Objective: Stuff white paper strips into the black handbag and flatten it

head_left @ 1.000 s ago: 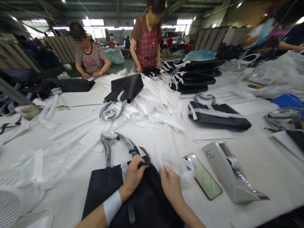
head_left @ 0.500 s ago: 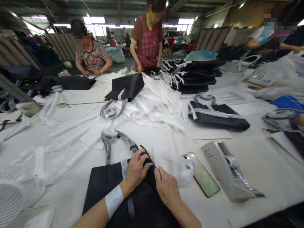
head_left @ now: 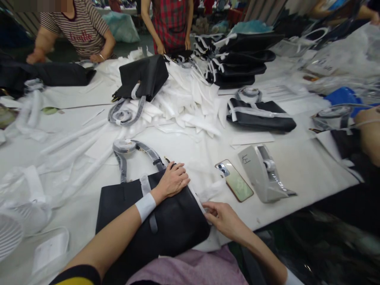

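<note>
A black handbag (head_left: pixel 178 221) lies on the table in front of me. Grey plastic film covers its handle strap (head_left: pixel 150 152), and a wrapped coil (head_left: pixel 124 145) rests beyond its top edge. My left hand (head_left: pixel 175 180) lies over the upper right corner of the bag, fingers curled around the edge. At the bag's right side my right hand (head_left: pixel 221 217) pinches the lower end of a white wrapping strip (head_left: pixel 194 194) that runs along that side; its fingertips are partly hidden. Crumpled clear film (head_left: pixel 210 192) sits just beyond that hand.
A phone (head_left: pixel 236 182) and a grey tape dispenser (head_left: pixel 264 174) stand to the right. White foam pieces (head_left: pixel 190 111) pile up mid-table, near another black bag (head_left: pixel 145 77) and a bag stack (head_left: pixel 240 57). A white fan (head_left: pixel 12 229) is at left. Co-workers stand across the table; another person's arm (head_left: pixel 369 130) reaches in at right.
My left hand flattens more over the bag's corner. My right hand has slid down the bag's side, toward me and away from the left. The camera has tilted downward.
</note>
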A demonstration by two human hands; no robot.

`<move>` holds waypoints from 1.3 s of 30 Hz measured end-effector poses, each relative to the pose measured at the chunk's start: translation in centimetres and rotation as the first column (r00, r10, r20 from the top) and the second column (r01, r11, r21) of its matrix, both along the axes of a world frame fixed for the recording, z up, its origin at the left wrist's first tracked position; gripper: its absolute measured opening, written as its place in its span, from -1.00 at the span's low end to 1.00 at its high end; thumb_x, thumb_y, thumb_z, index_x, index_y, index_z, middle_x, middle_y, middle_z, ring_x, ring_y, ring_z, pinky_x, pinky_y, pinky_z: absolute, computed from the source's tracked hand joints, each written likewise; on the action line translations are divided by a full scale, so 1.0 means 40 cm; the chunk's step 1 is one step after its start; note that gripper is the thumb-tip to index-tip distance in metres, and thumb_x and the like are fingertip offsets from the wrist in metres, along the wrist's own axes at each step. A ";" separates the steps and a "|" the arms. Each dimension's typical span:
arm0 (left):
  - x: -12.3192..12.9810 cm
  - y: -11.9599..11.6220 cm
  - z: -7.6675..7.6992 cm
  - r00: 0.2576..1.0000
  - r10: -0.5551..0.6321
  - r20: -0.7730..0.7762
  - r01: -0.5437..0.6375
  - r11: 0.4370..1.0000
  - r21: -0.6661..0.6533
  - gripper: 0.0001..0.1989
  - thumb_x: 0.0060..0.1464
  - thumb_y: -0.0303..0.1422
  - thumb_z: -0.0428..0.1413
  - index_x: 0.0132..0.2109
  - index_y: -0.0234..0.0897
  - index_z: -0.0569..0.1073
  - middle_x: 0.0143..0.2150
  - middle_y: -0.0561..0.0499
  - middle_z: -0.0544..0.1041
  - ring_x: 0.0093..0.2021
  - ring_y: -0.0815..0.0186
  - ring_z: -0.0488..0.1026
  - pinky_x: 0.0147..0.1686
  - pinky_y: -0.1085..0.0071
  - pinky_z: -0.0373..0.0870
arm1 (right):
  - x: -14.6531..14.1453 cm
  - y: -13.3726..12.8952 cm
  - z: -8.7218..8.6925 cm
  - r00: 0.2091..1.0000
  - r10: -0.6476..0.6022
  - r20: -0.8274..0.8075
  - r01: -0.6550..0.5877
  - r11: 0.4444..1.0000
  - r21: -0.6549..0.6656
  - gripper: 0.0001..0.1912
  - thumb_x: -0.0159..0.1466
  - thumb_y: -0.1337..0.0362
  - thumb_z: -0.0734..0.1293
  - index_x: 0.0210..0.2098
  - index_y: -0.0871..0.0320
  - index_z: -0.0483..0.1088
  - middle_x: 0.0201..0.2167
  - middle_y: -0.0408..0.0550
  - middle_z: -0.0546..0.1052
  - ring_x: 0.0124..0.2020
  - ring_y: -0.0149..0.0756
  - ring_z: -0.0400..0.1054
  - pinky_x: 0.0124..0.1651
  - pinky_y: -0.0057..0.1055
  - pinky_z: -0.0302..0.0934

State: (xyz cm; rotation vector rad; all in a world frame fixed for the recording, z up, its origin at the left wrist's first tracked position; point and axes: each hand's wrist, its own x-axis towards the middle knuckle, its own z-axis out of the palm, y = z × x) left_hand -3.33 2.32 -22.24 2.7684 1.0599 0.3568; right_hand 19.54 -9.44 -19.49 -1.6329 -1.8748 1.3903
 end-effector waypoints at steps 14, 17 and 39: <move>0.016 -0.010 -0.006 0.996 0.071 0.055 -0.075 0.994 0.075 -0.76 0.28 -0.26 -0.04 -0.25 -0.19 0.48 -0.17 -0.03 0.48 0.18 0.11 0.26 0.20 -0.05 0.05 | -0.050 -0.104 -0.058 0.908 -0.419 -0.008 0.418 0.906 0.062 -0.62 0.22 0.02 0.22 -0.47 0.14 0.51 -0.54 -0.08 0.53 -0.47 -0.25 0.39 -0.37 -0.40 0.20; 0.021 -0.010 -0.011 0.996 0.076 0.041 -0.080 0.991 0.104 -0.76 0.28 -0.26 -0.04 -0.26 -0.19 0.49 -0.17 -0.02 0.48 0.16 0.12 0.27 0.19 -0.04 0.07 | -0.057 -0.137 -0.068 0.929 -0.371 0.009 0.359 0.905 0.228 -0.55 0.30 -0.06 0.19 -0.36 0.12 0.54 -0.45 -0.05 0.57 -0.43 -0.25 0.42 -0.31 -0.39 0.26; 0.067 -0.018 -0.038 0.974 0.142 0.176 -0.173 0.970 0.172 -0.78 0.21 -0.31 0.08 -0.40 -0.21 0.51 -0.26 0.00 0.50 0.09 0.14 0.35 0.15 -0.08 0.13 | -0.044 -0.069 -0.165 0.857 -0.197 0.476 -0.198 0.728 0.657 -0.47 0.42 0.04 0.05 -0.50 0.13 0.44 -0.65 -0.03 0.44 -0.69 -0.36 0.28 -0.56 -0.41 -0.03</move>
